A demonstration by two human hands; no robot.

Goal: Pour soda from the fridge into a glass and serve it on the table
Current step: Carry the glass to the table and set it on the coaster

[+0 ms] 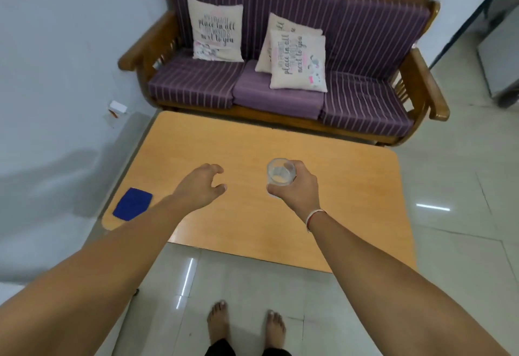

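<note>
My right hand (297, 190) grips a clear drinking glass (280, 172) from its right side, over the middle of the low orange-brown table (351, 201). The glass stands upright; I cannot tell whether it holds liquid or whether its base touches the tabletop. My left hand (200, 187) hovers over the table to the left of the glass, fingers curled apart, holding nothing. No soda bottle or fridge is clearly in view.
A folded blue cloth (132, 204) lies on the table's near left corner. A wooden sofa (280, 94) with purple striped cushions and three printed pillows stands behind the table. My bare feet (244, 324) stand on glossy floor tiles at the table's near edge.
</note>
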